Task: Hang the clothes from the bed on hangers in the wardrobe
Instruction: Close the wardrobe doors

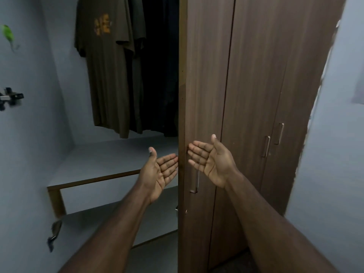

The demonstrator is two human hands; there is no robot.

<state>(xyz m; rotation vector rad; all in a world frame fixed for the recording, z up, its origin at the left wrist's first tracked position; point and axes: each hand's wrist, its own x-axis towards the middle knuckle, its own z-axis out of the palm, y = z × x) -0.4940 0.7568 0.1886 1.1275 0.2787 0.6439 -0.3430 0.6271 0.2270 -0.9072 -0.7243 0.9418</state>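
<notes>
Both arms stretched forward from lower frame, palms up, thumbs raised. Left hand (160,170) spread, fingers straight, tips at edge of wardrobe door (204,95), holding nothing. Right hand (210,160) spread likewise, fingertips against door face near centre frame, above door handle (196,182), partly hidden by hand. Olive t-shirt (106,75) with orange print hangs in wardrobe, upper left; hanger cut off by top edge. Darker garments (157,75) behind it, hard to tell apart in shadow. Shelf (98,164) below.
</notes>
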